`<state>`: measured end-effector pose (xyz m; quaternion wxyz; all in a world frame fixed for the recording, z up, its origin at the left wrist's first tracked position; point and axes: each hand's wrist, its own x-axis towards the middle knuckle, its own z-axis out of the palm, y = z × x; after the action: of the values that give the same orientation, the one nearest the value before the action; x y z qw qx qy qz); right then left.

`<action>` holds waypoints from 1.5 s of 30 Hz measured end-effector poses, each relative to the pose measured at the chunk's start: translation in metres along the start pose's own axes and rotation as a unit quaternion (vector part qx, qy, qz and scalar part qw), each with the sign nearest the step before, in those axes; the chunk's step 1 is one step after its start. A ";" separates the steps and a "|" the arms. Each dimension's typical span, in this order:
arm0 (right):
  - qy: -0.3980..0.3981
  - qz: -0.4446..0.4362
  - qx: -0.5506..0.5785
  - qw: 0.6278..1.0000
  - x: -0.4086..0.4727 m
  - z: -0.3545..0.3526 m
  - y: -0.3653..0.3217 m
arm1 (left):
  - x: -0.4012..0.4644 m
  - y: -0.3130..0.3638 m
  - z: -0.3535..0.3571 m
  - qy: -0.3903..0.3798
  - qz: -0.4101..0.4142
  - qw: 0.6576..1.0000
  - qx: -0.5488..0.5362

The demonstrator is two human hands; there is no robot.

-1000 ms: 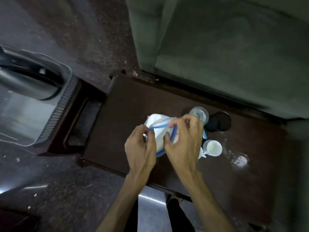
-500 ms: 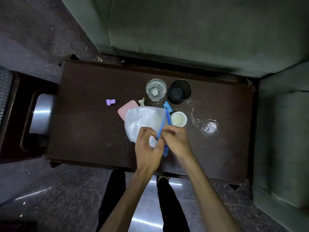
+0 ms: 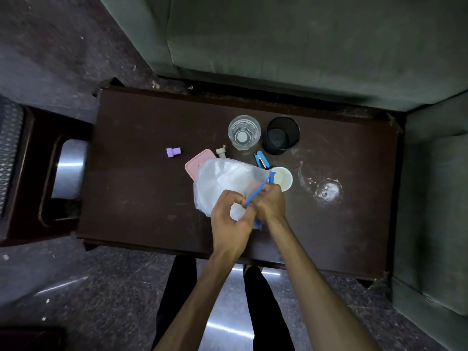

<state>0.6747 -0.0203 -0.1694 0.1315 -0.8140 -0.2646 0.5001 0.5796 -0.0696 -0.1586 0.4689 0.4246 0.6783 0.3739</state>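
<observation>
The bag (image 3: 222,183), a translucent plastic one with a blue strip (image 3: 258,192) along its mouth, sits just above the middle of the table (image 3: 141,198), slightly toward 5 o'clock from the centre. The strip runs along the bag's 3 o'clock edge, slanting from 1 o'clock down to 6 o'clock.

The left hand (image 3: 231,224) is at the bag's 6 o'clock, fingers curled, thumb and forefinger pinching the bag's edge at the near end of the strip. The right hand (image 3: 269,203) is at the bag's 4 o'clock, touching the left, its fingers curled round the strip.

A pink box (image 3: 198,160) lies partly under the bag at 10 o'clock, with a small white cap (image 3: 220,152) just beside it at 12. A white cup (image 3: 285,179) stands at the bag's 3 o'clock, right by the strip's far end, and a blue clip (image 3: 260,159) lies at 1 o'clock. Farther out at 12 to 1 o'clock stand a glass (image 3: 244,133) and a black pot (image 3: 281,135), side by side. A purple plug (image 3: 173,152) lies apart at 10 o'clock. A clear round thing (image 3: 328,190) rests at 3 o'clock, beyond the cup. A green sofa (image 3: 304,46) borders the table at 12 o'clock.
</observation>
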 end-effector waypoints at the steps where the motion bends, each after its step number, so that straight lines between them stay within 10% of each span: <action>1: 0.000 -0.011 -0.007 1.000 -0.003 0.000 -0.002 | 0.000 -0.001 -0.002 0.020 -0.001 1.000 0.014; 10: 0.091 -0.113 -0.084 0.986 -0.028 -0.008 -0.007 | 0.006 0.006 -0.006 0.137 0.022 0.988 0.062; 18: 0.075 -0.062 -0.182 0.979 -0.021 -0.002 -0.017 | 0.007 0.008 -0.004 0.089 0.100 0.990 0.043; 27: 0.110 -0.189 -0.149 0.964 -0.027 -0.010 -0.022 | 0.013 -0.001 -0.014 0.148 0.074 0.985 0.047; 34: -0.004 -0.048 0.028 0.998 -0.020 -0.013 -0.023 | 0.016 0.007 -0.009 0.129 0.080 0.988 0.033; 45: 0.067 -0.279 -0.150 0.946 -0.024 -0.012 -0.028 | 0.021 0.003 -0.013 0.145 0.078 0.985 0.046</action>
<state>0.6681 -0.0098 -0.1322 0.1599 -0.7493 -0.5437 0.3427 0.5634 -0.0505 -0.1584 0.3154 0.4384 0.7203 0.4353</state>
